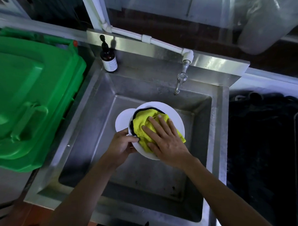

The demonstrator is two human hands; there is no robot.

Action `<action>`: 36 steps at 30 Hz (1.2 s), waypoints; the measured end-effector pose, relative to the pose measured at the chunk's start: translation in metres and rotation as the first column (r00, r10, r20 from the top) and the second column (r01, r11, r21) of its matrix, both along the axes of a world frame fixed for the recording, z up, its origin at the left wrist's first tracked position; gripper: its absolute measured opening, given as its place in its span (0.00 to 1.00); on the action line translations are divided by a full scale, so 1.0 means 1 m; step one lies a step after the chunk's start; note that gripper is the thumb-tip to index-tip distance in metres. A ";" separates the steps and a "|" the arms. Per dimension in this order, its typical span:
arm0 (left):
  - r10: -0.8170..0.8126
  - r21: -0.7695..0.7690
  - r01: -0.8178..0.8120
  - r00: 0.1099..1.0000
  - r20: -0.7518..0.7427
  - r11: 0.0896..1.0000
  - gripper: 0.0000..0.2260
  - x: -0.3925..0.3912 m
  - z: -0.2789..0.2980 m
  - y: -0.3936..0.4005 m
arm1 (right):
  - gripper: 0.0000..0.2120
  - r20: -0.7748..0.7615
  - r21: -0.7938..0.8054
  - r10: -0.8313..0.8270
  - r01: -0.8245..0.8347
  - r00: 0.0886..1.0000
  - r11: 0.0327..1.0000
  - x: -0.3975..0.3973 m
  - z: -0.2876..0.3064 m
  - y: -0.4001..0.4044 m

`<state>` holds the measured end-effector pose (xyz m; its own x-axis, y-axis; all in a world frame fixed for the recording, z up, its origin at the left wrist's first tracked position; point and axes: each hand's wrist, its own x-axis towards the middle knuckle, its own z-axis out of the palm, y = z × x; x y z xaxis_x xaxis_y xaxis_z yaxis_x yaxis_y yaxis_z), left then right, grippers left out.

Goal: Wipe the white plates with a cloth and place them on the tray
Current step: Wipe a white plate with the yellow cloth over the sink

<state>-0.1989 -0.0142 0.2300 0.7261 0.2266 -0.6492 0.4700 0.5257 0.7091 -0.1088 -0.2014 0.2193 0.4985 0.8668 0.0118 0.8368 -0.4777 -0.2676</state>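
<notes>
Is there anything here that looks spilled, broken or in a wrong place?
Nothing stands out. The left hand holds the white plate over the sink, and the right hand presses the yellow cloth on it. A second plate lies behind.

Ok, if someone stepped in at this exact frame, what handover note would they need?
Left hand grips the rim of the top white plate, held over the sink.
Right hand presses the yellow cloth flat on that plate.
A second white plate shows beneath it.
Done: wiping under way.
Left: finish wiping, wipe the second plate, move both to the tray, which is not in view.
</notes>
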 end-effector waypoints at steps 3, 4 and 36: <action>-0.066 -0.011 0.066 0.998 0.018 0.998 0.16 -0.003 0.003 -0.001 | 0.26 0.037 0.023 0.029 -0.030 0.999 0.999 0.002 0.004 0.010; -0.074 -0.011 0.074 0.997 0.023 0.997 0.16 -0.005 0.004 0.000 | 0.27 0.050 0.024 0.039 -0.040 0.998 0.999 0.005 0.005 0.012; 0.287 -0.017 -0.287 0.955 0.079 0.958 0.18 0.012 0.026 -0.034 | 0.29 -0.180 -0.034 -0.452 0.453 0.874 0.891 -0.046 0.009 -0.009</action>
<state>-0.1868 -0.0484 0.2564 0.6804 0.4294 -0.5939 0.2412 0.6341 0.7347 -0.1547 -0.2102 0.2281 0.8308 0.5462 -0.1071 0.4678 -0.7894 -0.3974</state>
